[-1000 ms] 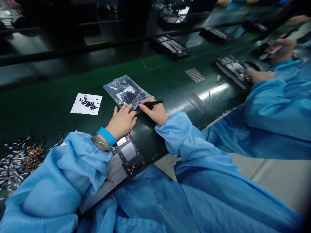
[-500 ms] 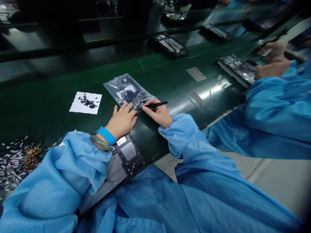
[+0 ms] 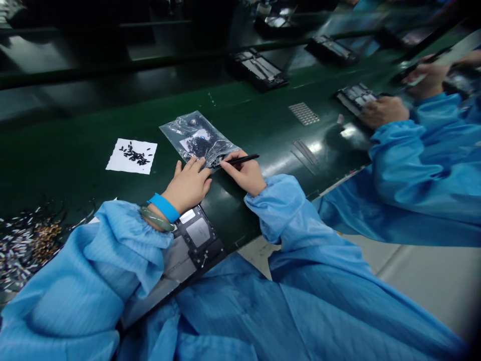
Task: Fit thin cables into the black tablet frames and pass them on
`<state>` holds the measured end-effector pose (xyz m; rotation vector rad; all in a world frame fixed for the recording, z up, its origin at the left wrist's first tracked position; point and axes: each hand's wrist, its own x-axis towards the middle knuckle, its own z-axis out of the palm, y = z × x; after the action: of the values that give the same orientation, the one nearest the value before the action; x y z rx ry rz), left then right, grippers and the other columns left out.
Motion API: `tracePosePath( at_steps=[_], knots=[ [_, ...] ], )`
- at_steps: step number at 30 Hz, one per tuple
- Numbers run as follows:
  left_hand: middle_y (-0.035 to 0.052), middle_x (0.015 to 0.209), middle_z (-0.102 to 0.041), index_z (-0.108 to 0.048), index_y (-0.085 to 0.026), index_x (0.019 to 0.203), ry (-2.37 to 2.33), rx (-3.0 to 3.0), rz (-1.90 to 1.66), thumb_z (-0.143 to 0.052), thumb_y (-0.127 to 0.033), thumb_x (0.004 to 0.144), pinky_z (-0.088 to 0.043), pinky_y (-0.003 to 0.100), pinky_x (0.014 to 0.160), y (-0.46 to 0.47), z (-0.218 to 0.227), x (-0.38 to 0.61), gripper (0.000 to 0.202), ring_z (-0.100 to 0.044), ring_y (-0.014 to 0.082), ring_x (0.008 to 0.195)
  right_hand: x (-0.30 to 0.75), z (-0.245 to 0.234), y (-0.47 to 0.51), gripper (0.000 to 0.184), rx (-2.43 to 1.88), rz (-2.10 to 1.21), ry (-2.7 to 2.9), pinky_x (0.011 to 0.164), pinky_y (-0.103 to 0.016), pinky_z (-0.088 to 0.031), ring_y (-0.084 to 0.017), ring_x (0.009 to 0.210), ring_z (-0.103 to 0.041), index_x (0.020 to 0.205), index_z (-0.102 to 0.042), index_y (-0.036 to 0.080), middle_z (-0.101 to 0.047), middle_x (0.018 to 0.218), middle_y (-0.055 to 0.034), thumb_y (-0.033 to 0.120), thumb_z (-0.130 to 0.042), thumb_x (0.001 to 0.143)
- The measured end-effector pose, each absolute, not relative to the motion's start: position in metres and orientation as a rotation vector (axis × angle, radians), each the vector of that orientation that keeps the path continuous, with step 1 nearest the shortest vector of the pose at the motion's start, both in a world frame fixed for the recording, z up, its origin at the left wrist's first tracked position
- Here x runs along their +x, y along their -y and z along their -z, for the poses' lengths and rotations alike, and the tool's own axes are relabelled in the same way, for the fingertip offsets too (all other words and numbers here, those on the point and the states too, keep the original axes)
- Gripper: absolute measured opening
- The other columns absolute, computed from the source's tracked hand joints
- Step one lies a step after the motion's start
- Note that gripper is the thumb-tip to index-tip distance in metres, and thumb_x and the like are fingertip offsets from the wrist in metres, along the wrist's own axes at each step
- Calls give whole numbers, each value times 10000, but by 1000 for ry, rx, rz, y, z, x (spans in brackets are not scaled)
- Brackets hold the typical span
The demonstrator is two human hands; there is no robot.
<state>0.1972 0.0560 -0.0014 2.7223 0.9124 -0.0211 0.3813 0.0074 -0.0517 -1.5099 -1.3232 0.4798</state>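
My left hand lies palm down with its fingers spread, fingertips on the near edge of a clear plastic bag. Small black parts and a white label are inside the bag. In a pen-like grip, my right hand holds slim black tweezers; their tips point left at the bag's near right corner, partly hidden by my fingers. Under my left wrist and sleeve is a flat grey and black electronic device part, partly covered. A white paper with small black pieces lies left of the bag.
A heap of small white and copper-coloured parts lies at the left edge. To the right are a silver sheet of small pieces and thin metal strips. Black trays stand farther back. A co-worker's hands work at the right.
My hands, the bag and the tweezers stay almost still. The co-worker's nearer hand has moved left over the tray at the right.
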Motion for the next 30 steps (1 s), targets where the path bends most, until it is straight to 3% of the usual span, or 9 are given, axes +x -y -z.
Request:
tracePosePath(
  at_steps=[5, 7, 10, 12, 15, 17, 22, 30],
  knots=[
    [167, 1571, -316, -609, -158, 1199, -903, 2682, -63, -435, -249, 954, -182, 670, 1155, -58, -5, 192, 314, -201, 361, 1486, 377, 42, -3, 436, -1475, -560, 1178, 717, -351, -544, -183, 722, -670, 793, -573, 236, -658, 758, -2, 641, -707, 702],
    [159, 1546, -355, -597, -170, 1181, -890, 2595, -257, -483, -255, 926, -254, 606, 1157, -56, -14, 182, 291, -263, 329, 1469, 368, 31, 2, 469, -1396, -685, 1082, 697, -346, -569, -181, 697, -691, 793, -548, 241, -668, 735, 8, 655, -732, 670],
    [123, 1302, -589, -545, -182, 1214, -893, 2293, -439, -577, -338, 862, -503, 418, 977, -45, -31, 160, 387, -591, 247, 1180, 343, 12, 11, 479, -1231, -935, 983, 633, -304, -583, -159, 635, -698, 790, -529, 236, -690, 707, 17, 620, -776, 645],
    [58, 1052, -685, -582, -195, 1130, -930, 2084, -412, -623, -400, 815, -551, 315, 770, -32, -42, 143, 378, -670, 191, 889, 324, -1, 16, 463, -1127, -1109, 956, 596, -262, -574, -140, 607, -694, 784, -533, 227, -697, 684, 23, 575, -803, 640],
    [-5, 729, -662, -632, -201, 875, -1039, 1882, -409, -631, -437, 788, -468, 237, 560, -9, -54, 119, 252, -613, 142, 642, 296, -14, 17, 442, -995, -1369, 914, 560, -214, -556, -115, 575, -681, 757, -545, 215, -695, 653, 31, 521, -834, 623],
    [-14, 637, -627, -624, -197, 774, -1134, 1806, -462, -627, -440, 783, -420, 225, 507, 5, -58, 107, 243, -572, 127, 575, 281, -18, 17, 438, -928, -1530, 867, 537, -192, -544, -100, 552, -667, 741, -547, 211, -692, 641, 38, 501, -847, 610],
    [-25, 606, -614, -615, -202, 714, -1244, 1647, -624, -641, -356, 750, -403, 210, 481, 26, -63, 88, 160, -530, 101, 520, 258, -17, 14, 415, -835, -1819, 779, 516, -147, -530, -70, 525, -647, 743, -552, 198, -706, 648, 37, 453, -855, 621],
    [-21, 623, -608, -602, -205, 740, -1234, 1576, -661, -607, -369, 770, -406, 219, 477, 34, -61, 80, 167, -519, 103, 516, 246, -15, 15, 407, -837, -1889, 753, 519, -131, -538, -65, 523, -646, 727, -554, 193, -696, 620, 43, 446, -854, 622]
  ],
)
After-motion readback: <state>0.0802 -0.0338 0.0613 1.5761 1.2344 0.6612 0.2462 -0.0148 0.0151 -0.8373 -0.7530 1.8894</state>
